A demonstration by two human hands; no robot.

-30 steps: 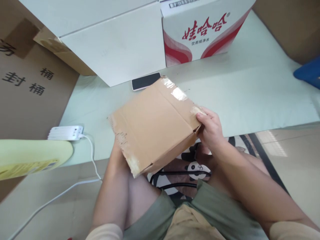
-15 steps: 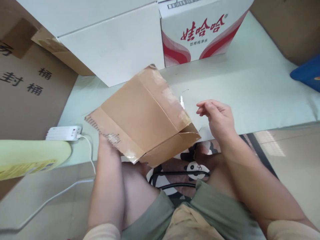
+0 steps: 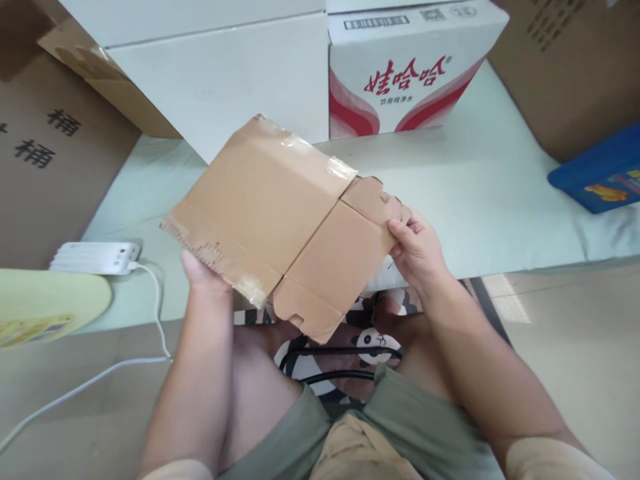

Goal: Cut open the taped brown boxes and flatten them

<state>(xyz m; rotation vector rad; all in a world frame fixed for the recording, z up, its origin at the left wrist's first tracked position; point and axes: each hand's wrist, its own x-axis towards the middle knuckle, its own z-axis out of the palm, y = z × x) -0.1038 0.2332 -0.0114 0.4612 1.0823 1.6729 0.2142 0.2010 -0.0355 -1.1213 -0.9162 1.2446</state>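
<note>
Head view: a flattened brown cardboard box [image 3: 280,220] is held up over the lap, in front of the near edge of the pale green table [image 3: 500,200], tilted so its left end sits lower.

Left hand [image 3: 200,277]: tucked under the lower left edge of the box, by the torn corrugated rim and tape residue. Only the heel and thumb side are seen; the fingers are hidden behind the cardboard, so how far they are closed cannot be told. The box is supported from below here.

Right hand [image 3: 417,250]: fingers curled and pressed together, thumb on top, the box flap [image 3: 345,260] pinched at its right edge. The flap is folded outward, roughly flat with the main panel.

Clear tape strips are seen along the top edge of the box.

Behind the box: a white carton [image 3: 220,73] and a red-and-white printed carton [image 3: 405,67] stand on the table. A blue item [image 3: 600,177] lies at the right. A white charger block [image 3: 95,258] with cable rests at the left table edge, next to a yellow-green object [image 3: 45,307]. A brown carton with black characters [image 3: 45,180] stands far left.
</note>
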